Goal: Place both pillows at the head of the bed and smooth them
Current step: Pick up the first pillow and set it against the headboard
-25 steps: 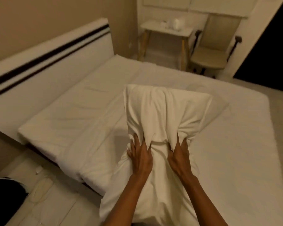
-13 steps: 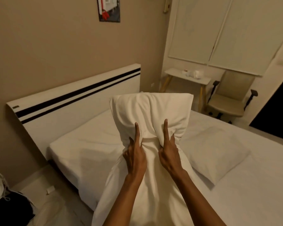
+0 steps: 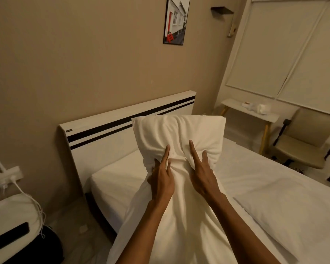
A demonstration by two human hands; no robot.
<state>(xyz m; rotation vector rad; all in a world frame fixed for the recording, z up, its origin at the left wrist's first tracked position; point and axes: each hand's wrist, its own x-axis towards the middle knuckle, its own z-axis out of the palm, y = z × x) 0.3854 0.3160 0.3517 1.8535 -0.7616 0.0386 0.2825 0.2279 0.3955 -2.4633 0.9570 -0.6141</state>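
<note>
A white pillow (image 3: pixel 179 136) in a loose white case is held up above the bed (image 3: pixel 122 178), its top near the striped headboard (image 3: pixel 107 134). My left hand (image 3: pixel 161 180) and my right hand (image 3: pixel 202 176) both pinch the case just under the pillow's bulk, index fingers stretched upward. The slack case hangs down over my forearms. A second white pillow (image 3: pixel 286 212) lies flat on the mattress at the right, away from the headboard.
A bedside table (image 3: pixel 10 218) with a dark phone (image 3: pixel 9 239) and a charger cable stands at the left. A small white table (image 3: pixel 255 113) and a chair (image 3: pixel 303 147) stand beyond the bed's far side. A framed picture (image 3: pixel 176 20) hangs on the wall.
The pillow has risen from the mattress and moved toward the headboard. My fingers went from spread and dug in to a pinch with index fingers up. The view tilted upward.
</note>
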